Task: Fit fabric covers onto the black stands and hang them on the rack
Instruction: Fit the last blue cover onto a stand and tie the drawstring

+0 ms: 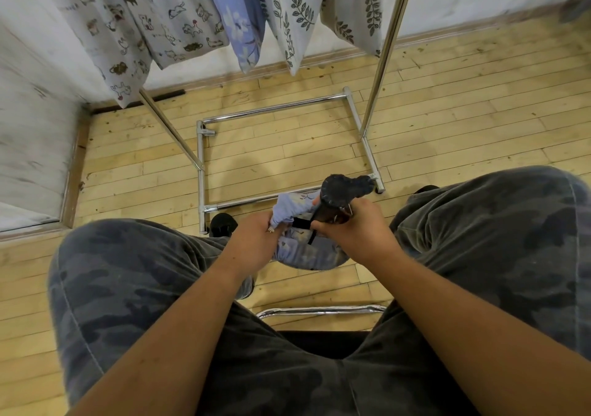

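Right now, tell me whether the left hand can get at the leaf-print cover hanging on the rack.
Probably not yet: the left hand is busy gripping the blue cover, and the leaf-print cover hangs farther off over the rack base. Nothing blocks the way.

The cover you work on is pale blue with faint whitish flowers, and the stand is black, dusted grey on top. Above you on the silvery chrome rack hang an off-white animal cover printed with little cartoon creatures in black and brown, a lavender-blue blossom cover with white flowers, and a white leaf cover with dark grey-green sprigs beside a second leaf cover like it. Your trousers are grey camouflage in darker blotches, your shoe is black, the floor is honey-yellow wood planks, and the walls are streaked white.
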{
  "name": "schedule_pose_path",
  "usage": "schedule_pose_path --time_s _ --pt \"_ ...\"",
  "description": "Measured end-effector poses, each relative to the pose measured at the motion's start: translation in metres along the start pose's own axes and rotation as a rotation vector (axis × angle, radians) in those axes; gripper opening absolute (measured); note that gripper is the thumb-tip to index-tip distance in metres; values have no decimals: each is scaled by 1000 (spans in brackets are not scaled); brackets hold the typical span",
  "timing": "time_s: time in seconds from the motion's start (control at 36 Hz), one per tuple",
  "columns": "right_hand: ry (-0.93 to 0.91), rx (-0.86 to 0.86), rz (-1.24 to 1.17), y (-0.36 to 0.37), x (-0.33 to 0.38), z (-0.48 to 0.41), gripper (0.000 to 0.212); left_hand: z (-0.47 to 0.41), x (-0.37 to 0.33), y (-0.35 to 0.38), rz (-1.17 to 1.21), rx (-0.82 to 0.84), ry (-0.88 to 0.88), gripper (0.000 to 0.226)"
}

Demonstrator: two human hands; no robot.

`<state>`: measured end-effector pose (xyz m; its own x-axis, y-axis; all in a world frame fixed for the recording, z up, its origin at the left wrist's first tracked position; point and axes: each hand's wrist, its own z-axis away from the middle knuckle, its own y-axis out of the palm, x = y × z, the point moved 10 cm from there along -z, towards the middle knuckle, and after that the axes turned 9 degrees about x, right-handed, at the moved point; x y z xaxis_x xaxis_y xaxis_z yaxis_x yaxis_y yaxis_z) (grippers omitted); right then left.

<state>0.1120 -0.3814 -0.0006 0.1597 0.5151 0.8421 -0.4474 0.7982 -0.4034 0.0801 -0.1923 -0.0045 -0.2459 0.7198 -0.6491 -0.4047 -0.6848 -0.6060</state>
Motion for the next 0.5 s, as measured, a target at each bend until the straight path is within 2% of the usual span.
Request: schedule_pose_path --time_s 0.14,0.22,0.33,0.42,0.5 --pt "-10 13 69 3 3 0 11 3 -12 0 23 5 60 18" --pt "21 4 99 6 -3 -3 18 4 -19 2 43 7 115 18" --pt "42 -31 111 2 -7 -6 37 4 -25 17 37 87 153 21" --pt "56 -40 46 0 -14 -5 29 4 -25 15 14 70 142 34" --pt "61 -33 -11 -2 -16 0 23 1 -16 15 21 91 80 20"
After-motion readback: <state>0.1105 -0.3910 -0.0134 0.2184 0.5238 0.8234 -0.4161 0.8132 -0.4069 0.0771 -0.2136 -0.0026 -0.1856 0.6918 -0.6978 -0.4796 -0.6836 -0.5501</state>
